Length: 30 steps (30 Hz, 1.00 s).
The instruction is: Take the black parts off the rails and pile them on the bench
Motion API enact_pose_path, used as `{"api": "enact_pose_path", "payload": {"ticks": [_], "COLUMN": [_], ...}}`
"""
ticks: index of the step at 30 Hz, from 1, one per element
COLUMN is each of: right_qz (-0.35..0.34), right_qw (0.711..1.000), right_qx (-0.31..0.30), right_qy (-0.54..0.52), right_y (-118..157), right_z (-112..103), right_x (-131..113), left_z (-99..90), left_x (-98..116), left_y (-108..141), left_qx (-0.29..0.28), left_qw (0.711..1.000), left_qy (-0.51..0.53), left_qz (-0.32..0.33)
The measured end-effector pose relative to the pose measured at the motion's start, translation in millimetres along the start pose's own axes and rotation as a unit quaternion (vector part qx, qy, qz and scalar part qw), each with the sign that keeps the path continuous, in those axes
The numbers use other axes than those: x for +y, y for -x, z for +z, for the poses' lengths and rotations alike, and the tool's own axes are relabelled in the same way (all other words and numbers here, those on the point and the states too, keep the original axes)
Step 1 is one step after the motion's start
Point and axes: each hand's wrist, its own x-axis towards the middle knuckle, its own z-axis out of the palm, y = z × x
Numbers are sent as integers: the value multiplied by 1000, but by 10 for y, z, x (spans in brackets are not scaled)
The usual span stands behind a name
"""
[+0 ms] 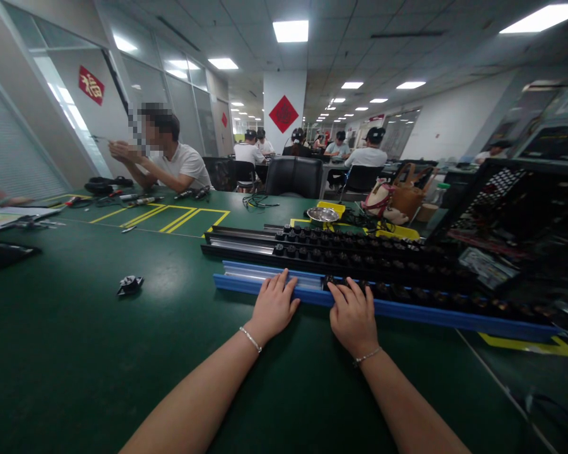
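A long blue rail (250, 287) with a pale clear inner channel lies across the green table in front of me. My left hand (274, 306) rests on its near wall with fingers spread, holding nothing; its fingertips reach over the bare channel. My right hand (355, 315) bends its fingers over the end of a row of small black knob-like parts (407, 292) sitting in the rail, gripping a black part (328, 280). The thumb and part of that grip are hidden. One separate black part (130, 285) with a metallic top lies to the left.
Behind the blue rail run black rails (236, 244) with similar parts. A metal bowl (322, 215) and yellow trays (397, 232) stand beyond them. A dark perforated case (492, 208) is at right. Across the table sits a person (180, 157); another person's hand (16, 200) shows at far left.
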Motion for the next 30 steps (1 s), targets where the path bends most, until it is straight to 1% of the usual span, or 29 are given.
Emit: {"api": "enact_pose_path", "payload": {"ticks": [6, 11, 15, 22, 30], "right_qz": [-27, -63, -91, -109, -112], "right_qw": [999, 997, 993, 991, 986], "right_qx": [-15, -34, -51, -66, -101], "right_qy": [-24, -42, -51, -52, -65], "right_y": [23, 25, 33, 54, 52], "right_z": [37, 24, 37, 78, 90], "right_x": [-42, -62, -70, -69, -86], "left_z": [-7, 21, -7, -89, -41], "left_x": [16, -6, -4, 86, 210], "left_y": [6, 22, 29, 35, 32], "left_qx": [9, 10, 9, -13, -23], "left_qw": [1000, 1000, 1000, 1000, 999], "left_qy": [-15, 6, 19, 15, 13], "left_qz": [4, 12, 13, 20, 18]}}
